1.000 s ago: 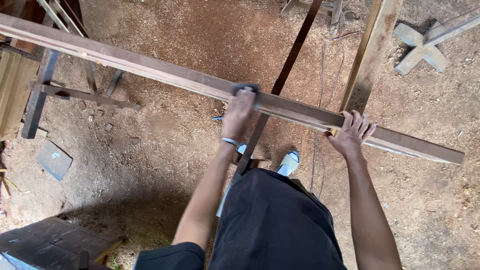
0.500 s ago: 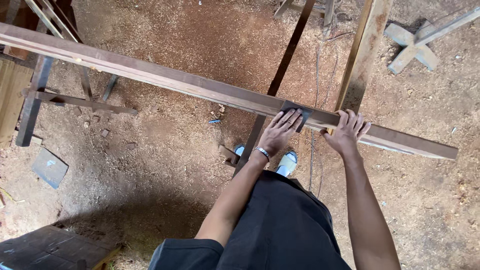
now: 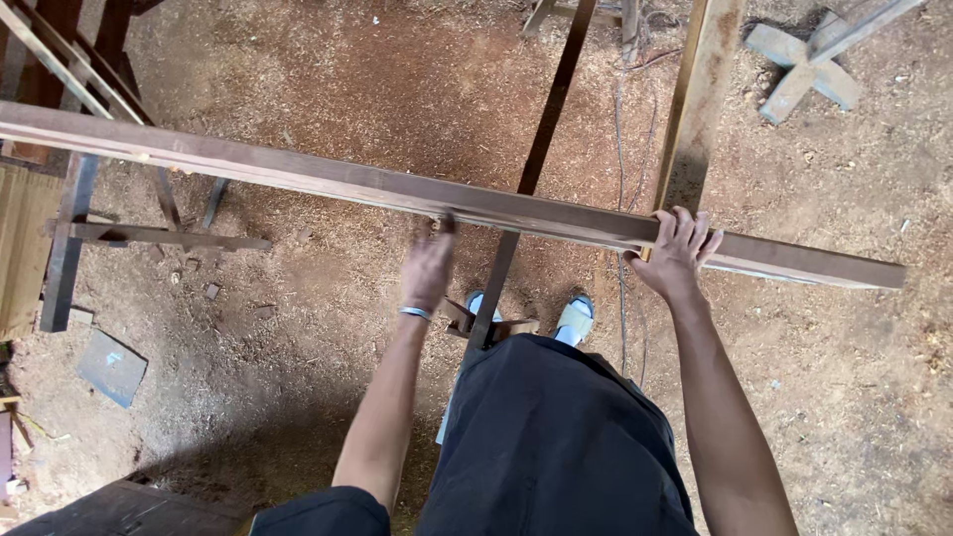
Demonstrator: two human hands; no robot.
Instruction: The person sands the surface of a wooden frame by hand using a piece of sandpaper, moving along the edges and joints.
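Head view: the scene is seen from above, looking down at two bare arms, dark clothing and a floor of reddish earth strewn with sawdust.
Far left: slanted wooden and metal bars of a stand are seen, with a flat grey plate lying on the floor below them.
Long beam: a long brown wooden beam is carried above the floor, running from the left edge, higher, down to the right, lower.
Left hand: the left hand is blurred and is held just under the near edge of the beam; the fingers are stretched out and closed on nothing, and whether the tips touch the wood cannot be told. A light band is worn on the wrist.
Centre: a dark narrow strip is seen crossing under the beam, down toward two light-coloured shoes.
Right hand: the right hand is laid on the beam near its right part, with the fingers spread over the top face and the palm against the near edge, pressing rather than clenched.
Right: a pale upright plank is seen behind the beam.
Far right: a crossed pair of grey wooden pieces is lying on the floor, well apart from the hands.
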